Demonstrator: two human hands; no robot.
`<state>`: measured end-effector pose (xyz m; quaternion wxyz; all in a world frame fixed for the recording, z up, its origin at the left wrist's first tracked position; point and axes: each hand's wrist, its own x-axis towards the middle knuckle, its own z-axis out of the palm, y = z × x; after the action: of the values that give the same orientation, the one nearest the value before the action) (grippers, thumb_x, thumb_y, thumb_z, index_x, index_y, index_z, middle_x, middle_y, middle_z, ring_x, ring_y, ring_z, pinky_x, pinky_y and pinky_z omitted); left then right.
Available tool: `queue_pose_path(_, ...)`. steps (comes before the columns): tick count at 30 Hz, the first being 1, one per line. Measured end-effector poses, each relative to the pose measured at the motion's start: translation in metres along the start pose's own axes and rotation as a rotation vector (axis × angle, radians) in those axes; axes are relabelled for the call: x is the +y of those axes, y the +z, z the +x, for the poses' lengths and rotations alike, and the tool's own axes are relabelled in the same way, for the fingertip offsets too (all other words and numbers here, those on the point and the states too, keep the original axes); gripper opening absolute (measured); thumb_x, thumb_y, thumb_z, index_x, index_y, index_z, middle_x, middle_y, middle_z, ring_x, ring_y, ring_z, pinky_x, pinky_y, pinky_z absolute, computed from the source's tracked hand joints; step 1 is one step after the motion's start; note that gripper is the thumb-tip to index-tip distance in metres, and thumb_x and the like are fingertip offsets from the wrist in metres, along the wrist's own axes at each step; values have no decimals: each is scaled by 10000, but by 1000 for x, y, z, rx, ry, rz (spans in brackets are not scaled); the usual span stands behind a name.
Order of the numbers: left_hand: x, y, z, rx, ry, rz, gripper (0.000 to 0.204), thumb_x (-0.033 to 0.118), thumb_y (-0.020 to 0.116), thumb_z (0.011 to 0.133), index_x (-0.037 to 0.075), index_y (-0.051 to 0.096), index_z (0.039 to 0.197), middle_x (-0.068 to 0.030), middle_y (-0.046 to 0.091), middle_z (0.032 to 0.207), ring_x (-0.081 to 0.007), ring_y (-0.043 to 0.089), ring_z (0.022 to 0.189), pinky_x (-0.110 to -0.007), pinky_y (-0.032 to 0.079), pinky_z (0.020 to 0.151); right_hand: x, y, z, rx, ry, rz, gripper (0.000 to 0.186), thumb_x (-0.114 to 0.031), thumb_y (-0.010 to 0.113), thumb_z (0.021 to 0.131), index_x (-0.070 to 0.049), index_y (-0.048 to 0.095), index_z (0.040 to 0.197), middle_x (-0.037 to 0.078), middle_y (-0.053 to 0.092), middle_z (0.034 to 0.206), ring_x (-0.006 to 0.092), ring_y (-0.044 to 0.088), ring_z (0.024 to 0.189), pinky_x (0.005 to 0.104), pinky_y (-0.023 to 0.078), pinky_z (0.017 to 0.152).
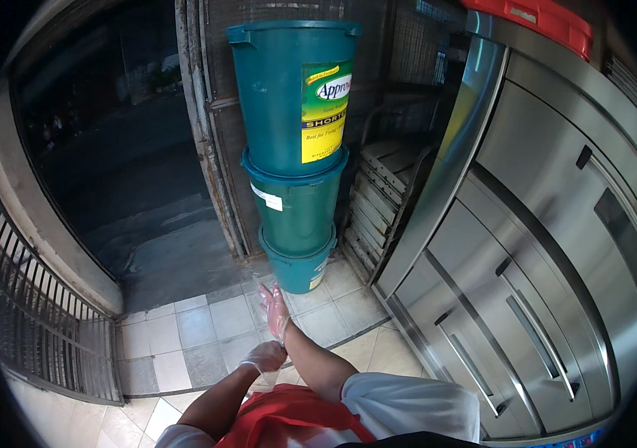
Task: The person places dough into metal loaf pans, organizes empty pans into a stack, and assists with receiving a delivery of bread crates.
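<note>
My right hand wears a thin clear plastic glove and reaches forward, fingers stretched out and apart, holding nothing. My left hand, which also has a clear glove on it, is closed at the right wrist and appears to grip the cuff of the right glove; its fingertips are partly hidden. Just beyond the right hand stands a stack of green plastic buckets: a bottom bucket, a middle bucket with a white sticker, and a top bucket with a yellow and green label.
On the right rises a tall stainless steel deck oven with long handles and a red plastic crate on top. A rack of trays leans behind the buckets. At left are a dark doorway and a metal gate. Tiles cover the floor.
</note>
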<state>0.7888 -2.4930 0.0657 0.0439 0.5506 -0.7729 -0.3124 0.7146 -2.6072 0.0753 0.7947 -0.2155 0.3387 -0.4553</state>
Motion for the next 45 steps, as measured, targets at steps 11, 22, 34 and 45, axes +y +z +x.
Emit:
queue_pose_path(11,-9,-33,40,-182,109,-64,441,368,461,986,9,686,1107,-265,691,1124,-453,653,1055,-523,506,937,-6,-45,53,70,65,-88,809,-713,418,952,-221,331,1588,116,374,1608,325,175,1539,520,137,1217)
queue_pose_path(22,-118,-104,45,304,-36,-525,500,391,425,992,-55,637,1068,-331,669,1029,-491,648,1003,-572,492,897,-10,58,132,-354,-36,309,737,-635,568,934,-129,479,1463,72,580,1433,326,520,1339,489,493,1018)
queue_pose_path(34,-208,-123,41,319,63,-736,409,327,443,959,9,650,1109,-320,676,1018,-513,638,991,-589,492,891,44,227,168,-90,110,245,625,-606,531,961,-128,529,1363,81,586,1330,296,598,1171,570,473,1012)
queue_pose_path(45,-255,-72,57,296,19,-878,435,375,448,974,12,670,1064,-314,673,1022,-507,634,991,-589,485,877,110,248,215,19,247,14,668,-636,512,953,-76,578,1310,104,643,1235,335,600,1166,519,421,1063)
